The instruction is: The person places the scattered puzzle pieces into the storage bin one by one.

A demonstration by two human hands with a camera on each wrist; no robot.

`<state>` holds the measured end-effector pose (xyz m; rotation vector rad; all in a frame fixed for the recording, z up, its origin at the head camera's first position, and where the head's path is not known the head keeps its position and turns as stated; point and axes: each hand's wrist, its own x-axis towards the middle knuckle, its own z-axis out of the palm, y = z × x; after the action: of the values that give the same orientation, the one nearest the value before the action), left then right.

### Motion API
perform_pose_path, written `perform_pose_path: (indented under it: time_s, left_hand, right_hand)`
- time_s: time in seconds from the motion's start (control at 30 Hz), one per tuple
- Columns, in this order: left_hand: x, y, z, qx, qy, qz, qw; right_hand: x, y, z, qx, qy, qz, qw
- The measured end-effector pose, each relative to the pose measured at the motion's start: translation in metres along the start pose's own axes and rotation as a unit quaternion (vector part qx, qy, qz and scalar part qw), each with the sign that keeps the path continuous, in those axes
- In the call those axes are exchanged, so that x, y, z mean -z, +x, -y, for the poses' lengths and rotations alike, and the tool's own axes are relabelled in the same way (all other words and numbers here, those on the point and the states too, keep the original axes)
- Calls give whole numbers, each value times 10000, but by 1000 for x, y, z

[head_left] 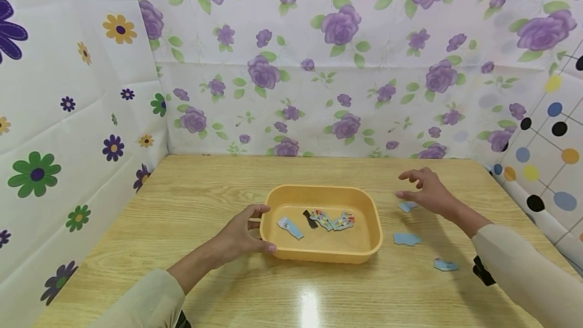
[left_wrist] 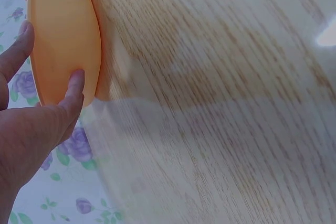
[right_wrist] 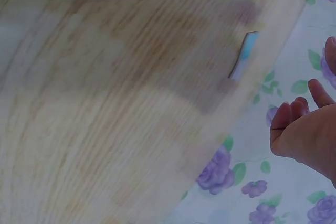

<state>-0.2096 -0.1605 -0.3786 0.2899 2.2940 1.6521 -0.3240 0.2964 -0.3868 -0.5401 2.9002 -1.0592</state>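
A yellow-orange plastic tray (head_left: 319, 256) stands on the table, and my left hand (head_left: 239, 234) grips its left end, thumb at the front rim and fingers along the side. In the left wrist view those fingers lie against the outer wall of the tray (left_wrist: 63, 40). Inside it are a light blue puzzle piece (head_left: 290, 228), a dark piece (head_left: 310, 219) and two multicoloured pieces (head_left: 344, 221). My right hand (head_left: 425, 191) hovers with loosely bent fingers and nothing in them, above a small blue piece (head_left: 407, 206). That hand (right_wrist: 307, 129) shows apart from the pieces in the right wrist view.
Right of the tray lie another blue piece (head_left: 407, 239) and, nearer the front, a blue piece with a dark mark (head_left: 445, 265). The wooden table (head_left: 214, 181) ends at a flowered cloth (head_left: 291, 90) behind, with patterned sheets at both sides.
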Motion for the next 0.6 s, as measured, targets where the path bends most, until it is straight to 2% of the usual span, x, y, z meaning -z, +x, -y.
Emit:
perform_pose_path:
  time_s: [0.23, 0.6]
  left_hand:
    - [0, 0, 0, -21, 52, -17, 10000]
    - [-1, 1, 0, 40, 120, -120, 9998]
  right_hand:
    - [-1, -4, -11, -94, -14, 71, 9999]
    - [-5, -10, -25, -358, -372, 202, 9985]
